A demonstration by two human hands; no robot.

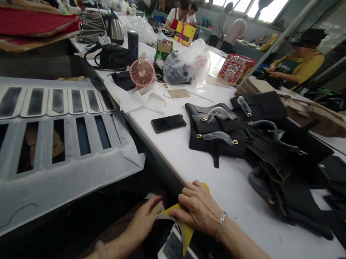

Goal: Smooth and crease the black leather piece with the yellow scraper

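Note:
My right hand (198, 208) is closed on a bent yellow sheet (188, 237) with a pale underside, its fingers over the top. My left hand (146, 217) pinches the left end of the same sheet, fingers closed; its fingertips are partly hidden. Below the sheet, over my lap, lies a long dark panel with a white border (171, 245); its near end runs out of the picture at the bottom. The sheet covers part of the panel's upper end. Both hands are at the near edge of the white table (162, 154).
Black bags (219, 130) with wrapped handles are heaped at the right. A phone (168, 123) and a pink fan (142, 73) stand farther back. On the left, a rack with white cloth (86, 181) bears several bordered dark panels (35, 101). Other people work beyond.

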